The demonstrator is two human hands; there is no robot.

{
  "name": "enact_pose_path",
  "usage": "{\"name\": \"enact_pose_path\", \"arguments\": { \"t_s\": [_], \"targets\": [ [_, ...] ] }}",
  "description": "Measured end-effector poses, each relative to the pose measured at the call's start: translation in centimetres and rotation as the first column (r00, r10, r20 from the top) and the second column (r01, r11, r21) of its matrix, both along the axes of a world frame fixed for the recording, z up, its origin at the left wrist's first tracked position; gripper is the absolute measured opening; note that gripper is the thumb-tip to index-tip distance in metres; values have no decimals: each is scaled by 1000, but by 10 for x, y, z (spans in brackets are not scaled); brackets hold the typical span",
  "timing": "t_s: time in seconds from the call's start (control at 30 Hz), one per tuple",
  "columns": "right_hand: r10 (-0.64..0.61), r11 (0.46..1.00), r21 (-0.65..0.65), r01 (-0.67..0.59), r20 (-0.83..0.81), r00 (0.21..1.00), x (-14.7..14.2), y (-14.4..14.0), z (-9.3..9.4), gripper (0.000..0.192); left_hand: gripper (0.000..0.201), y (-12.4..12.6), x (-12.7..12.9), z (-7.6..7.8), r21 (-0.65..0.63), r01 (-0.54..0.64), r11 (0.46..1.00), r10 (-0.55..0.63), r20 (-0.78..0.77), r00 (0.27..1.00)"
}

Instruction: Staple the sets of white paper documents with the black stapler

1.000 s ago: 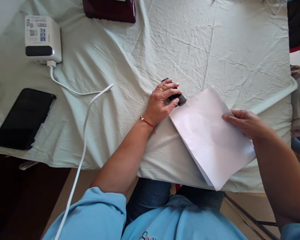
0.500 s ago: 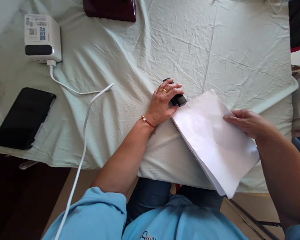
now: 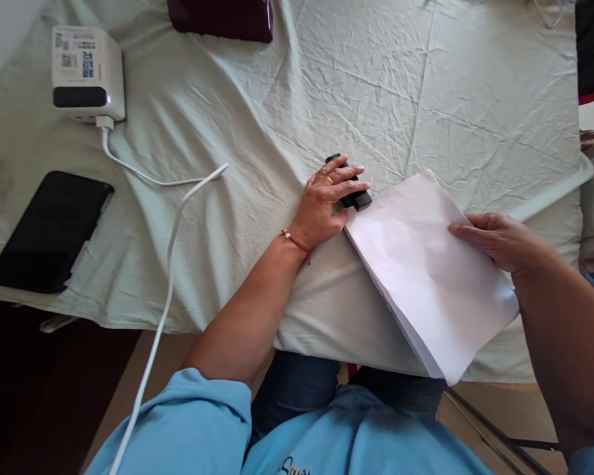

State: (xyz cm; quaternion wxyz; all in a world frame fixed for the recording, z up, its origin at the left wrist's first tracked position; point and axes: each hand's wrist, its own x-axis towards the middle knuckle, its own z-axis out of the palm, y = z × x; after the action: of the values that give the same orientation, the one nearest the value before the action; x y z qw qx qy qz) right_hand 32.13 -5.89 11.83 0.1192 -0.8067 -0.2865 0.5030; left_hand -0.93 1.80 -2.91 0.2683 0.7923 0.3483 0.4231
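Observation:
My left hand (image 3: 324, 201) lies over a small black stapler (image 3: 360, 199), its fingers curled across the top and gripping it. Part of the stapler is hidden under the fingers and palm. Its front end meets the upper left corner of a stack of white paper sheets (image 3: 426, 264). At the right edge of that stack, my right hand (image 3: 495, 241) pinches the sheets, thumb on top and the other fingers mostly hidden underneath. The stack slants toward me, and its lower corner hangs past the table's front edge.
A pale green cloth (image 3: 366, 92) with wrinkles covers the table. To the left are a black phone (image 3: 52, 231) and a white charger block (image 3: 86, 76) with a white cable (image 3: 171, 257) running toward me. A dark red object (image 3: 222, 18) stands at the back.
The paper stack and my right hand have shifted slightly right and away from me. My left thumb has drawn back a little; the left hand remains on the stapler.

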Motion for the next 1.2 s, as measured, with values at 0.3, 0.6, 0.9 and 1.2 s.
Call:
{"name": "enact_pose_path", "arguments": {
  "t_s": [0.3,0.6,0.9,1.2],
  "targets": [
    [-58,997,40,59,-23,998,11,-7,-4,18,49,1,1,6,-104,46,994,-33,125,992],
    [-64,992,104,72,-83,994,13,-18,-13,16,50,2,3,-2,-90,18,996,-10,90,996],
    [-256,950,142,277,-150,955,29,-63,-28,9,36,0,0,4,-117,83,990,-63,172,983],
    [-485,697,456,553,-268,832,39,-90,-59,56,78,-5,2,1,79,-153,985,154,3,988]
  ]
}}
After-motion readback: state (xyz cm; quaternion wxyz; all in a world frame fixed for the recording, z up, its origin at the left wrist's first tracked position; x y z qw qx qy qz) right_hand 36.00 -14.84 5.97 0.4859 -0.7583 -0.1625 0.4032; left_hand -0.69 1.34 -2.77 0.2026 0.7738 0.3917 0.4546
